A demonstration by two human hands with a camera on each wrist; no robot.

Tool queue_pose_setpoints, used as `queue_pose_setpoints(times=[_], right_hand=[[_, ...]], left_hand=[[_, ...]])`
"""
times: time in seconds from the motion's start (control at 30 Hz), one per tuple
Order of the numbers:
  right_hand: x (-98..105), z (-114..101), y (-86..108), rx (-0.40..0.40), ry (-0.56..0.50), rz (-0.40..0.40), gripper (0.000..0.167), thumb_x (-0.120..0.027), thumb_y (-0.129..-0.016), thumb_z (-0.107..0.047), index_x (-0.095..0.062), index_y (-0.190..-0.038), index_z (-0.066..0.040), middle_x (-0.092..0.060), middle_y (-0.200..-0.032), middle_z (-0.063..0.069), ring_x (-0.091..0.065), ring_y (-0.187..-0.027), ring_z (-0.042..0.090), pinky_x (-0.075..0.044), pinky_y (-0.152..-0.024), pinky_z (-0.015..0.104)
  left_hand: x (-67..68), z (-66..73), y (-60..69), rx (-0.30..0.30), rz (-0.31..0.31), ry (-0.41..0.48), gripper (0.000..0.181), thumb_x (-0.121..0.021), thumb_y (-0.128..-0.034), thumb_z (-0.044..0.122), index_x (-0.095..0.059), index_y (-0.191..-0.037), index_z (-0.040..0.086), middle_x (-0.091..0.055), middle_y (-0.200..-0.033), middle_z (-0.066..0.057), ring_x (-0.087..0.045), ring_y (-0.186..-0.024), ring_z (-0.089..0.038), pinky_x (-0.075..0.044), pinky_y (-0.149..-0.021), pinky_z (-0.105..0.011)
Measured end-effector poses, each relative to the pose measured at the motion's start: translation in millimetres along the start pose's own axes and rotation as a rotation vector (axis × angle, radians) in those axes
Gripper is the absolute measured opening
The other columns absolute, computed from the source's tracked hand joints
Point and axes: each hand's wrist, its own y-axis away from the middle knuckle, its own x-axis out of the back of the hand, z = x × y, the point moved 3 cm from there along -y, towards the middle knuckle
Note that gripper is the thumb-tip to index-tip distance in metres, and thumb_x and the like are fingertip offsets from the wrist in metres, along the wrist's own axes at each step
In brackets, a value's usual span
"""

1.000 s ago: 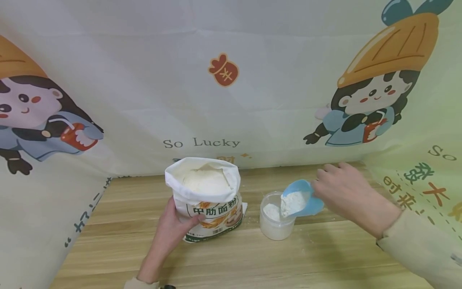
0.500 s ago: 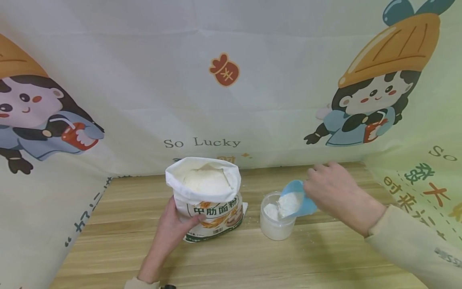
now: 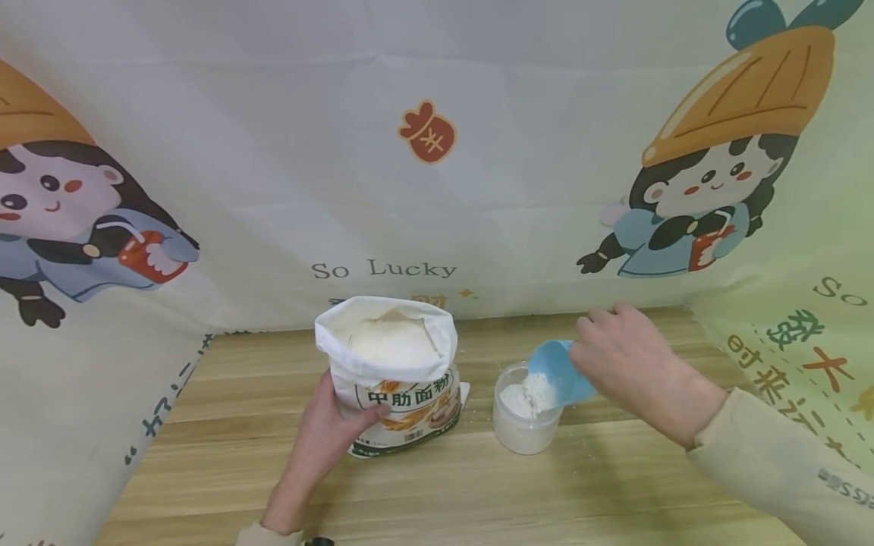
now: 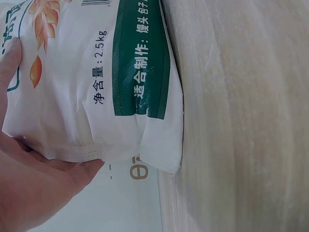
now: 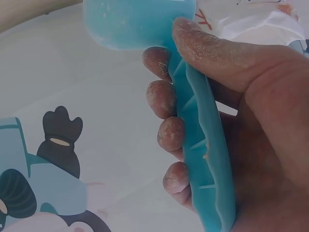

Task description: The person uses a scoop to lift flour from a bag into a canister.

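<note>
My left hand (image 3: 334,425) grips the lower left side of an open white flour bag (image 3: 403,387), thumb across its printed front; the left wrist view shows fingers (image 4: 82,174) under the bag's edge. In my right hand (image 3: 624,364) is a blue scoop (image 3: 563,375), tilted down over a clear round tub (image 3: 524,436). White flour (image 3: 538,393) slides from the scoop onto the flour in the tub. In the right wrist view, my fingers and thumb curl round the scoop's ribbed handle (image 5: 203,145).
The bag and the tub stand on a wood-grain table (image 3: 423,500), the tub right of the bag. Traces of flour lie near the tub. A pale printed cloth (image 3: 512,189) hangs behind and at both sides.
My right hand has moved slightly left and tipped the scoop more steeply, and flour has slid from it into the tub. The left hand and the bag look unmoved.
</note>
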Motion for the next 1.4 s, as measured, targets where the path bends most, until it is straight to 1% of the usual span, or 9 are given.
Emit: queue_pose_setpoints(times=[0.23,0.53,0.63,0.77,0.87,0.97,1.17,1.27,1.4], right_hand=[[-1.8,1.7,0.8,0.003,-0.007,0.007,0.030,-0.096,-0.068,-0.008,-0.067,-0.066,-0.011,-0.057,-0.067,0.005,-0.052,-0.064,0.022,-0.047,-0.055,0.034],[-10.6,8.8,6.9,-0.011,-0.092,0.031,0.037,-0.088,-0.072,-0.001,-0.057,-0.061,-0.018,-0.051,-0.065,0.001,-0.053,-0.066,0.023,-0.049,-0.058,0.038],[-14.7,11.8,9.6,-0.027,-0.127,0.036,0.035,-0.088,-0.077,-0.010,-0.058,-0.062,-0.019,-0.051,-0.065,-0.001,-0.053,-0.067,0.023,-0.050,-0.059,0.039],[-20.9,15.6,13.8,-0.068,-0.177,-0.006,0.025,-0.088,-0.082,-0.026,-0.067,-0.072,-0.017,-0.059,-0.072,-0.001,-0.060,-0.074,0.024,-0.053,-0.062,0.041],[-25.6,18.6,18.4,-0.104,-0.212,-0.048,0.021,-0.087,-0.083,-0.029,-0.073,-0.081,-0.016,-0.064,-0.077,-0.001,-0.063,-0.077,0.025,-0.052,-0.061,0.040],[-29.4,21.5,23.8,-0.126,-0.234,-0.064,0.021,-0.087,-0.084,-0.030,-0.073,-0.084,-0.014,-0.065,-0.079,0.000,-0.065,-0.078,0.024,-0.051,-0.058,0.038],[-36.6,28.1,35.2,-0.165,-0.341,-0.019,0.026,-0.084,-0.087,-0.028,-0.062,-0.077,-0.017,-0.053,-0.071,-0.007,-0.056,-0.068,0.018,-0.049,-0.055,0.036],[-38.9,30.9,39.4,-0.195,-0.395,-0.002,0.024,-0.082,-0.090,-0.026,-0.062,-0.080,-0.017,-0.049,-0.071,-0.008,-0.052,-0.066,0.016,-0.048,-0.055,0.036],[-38.6,31.4,42.1,-0.208,-0.403,0.058,0.017,-0.079,-0.092,-0.026,-0.068,-0.088,-0.013,-0.053,-0.073,-0.007,-0.054,-0.067,0.017,-0.050,-0.056,0.038]], left_hand=[[1.2,-0.9,0.8,-0.004,0.001,0.006,0.090,-0.092,-0.0781,0.027,-0.040,-0.149,0.008,-0.056,-0.140,-0.017,-0.054,-0.130,-0.039,-0.043,-0.109,-0.063],[1.4,-3.5,0.4,0.001,0.002,0.001,0.091,-0.092,-0.0772,0.022,-0.039,-0.150,0.009,-0.056,-0.140,-0.015,-0.054,-0.130,-0.039,-0.042,-0.109,-0.063],[2.0,-3.8,0.3,0.000,0.004,-0.006,0.091,-0.092,-0.0775,0.022,-0.039,-0.150,0.009,-0.056,-0.141,-0.015,-0.054,-0.131,-0.039,-0.042,-0.109,-0.063],[2.6,-3.5,1.1,0.005,0.009,-0.014,0.091,-0.092,-0.0771,0.024,-0.040,-0.150,0.008,-0.056,-0.141,-0.016,-0.054,-0.130,-0.040,-0.042,-0.109,-0.063],[2.3,-3.1,1.3,0.002,0.010,-0.012,0.091,-0.092,-0.0770,0.025,-0.041,-0.150,0.008,-0.057,-0.141,-0.016,-0.054,-0.130,-0.039,-0.043,-0.108,-0.063],[1.6,-2.1,1.2,-0.006,0.009,-0.001,0.091,-0.092,-0.0775,0.025,-0.040,-0.150,0.009,-0.057,-0.141,-0.015,-0.054,-0.130,-0.039,-0.043,-0.108,-0.063],[0.1,-2.0,1.7,0.000,0.007,0.001,0.092,-0.093,-0.0765,0.023,-0.040,-0.151,0.010,-0.057,-0.141,-0.015,-0.054,-0.130,-0.039,-0.043,-0.109,-0.063],[0.2,-1.4,1.5,-0.004,0.006,0.003,0.093,-0.093,-0.0758,0.023,-0.040,-0.151,0.013,-0.057,-0.141,-0.013,-0.054,-0.131,-0.038,-0.042,-0.109,-0.063],[0.6,-0.7,1.1,-0.014,0.008,0.008,0.092,-0.093,-0.0756,0.023,-0.041,-0.151,0.013,-0.058,-0.141,-0.012,-0.054,-0.131,-0.037,-0.041,-0.110,-0.062]])
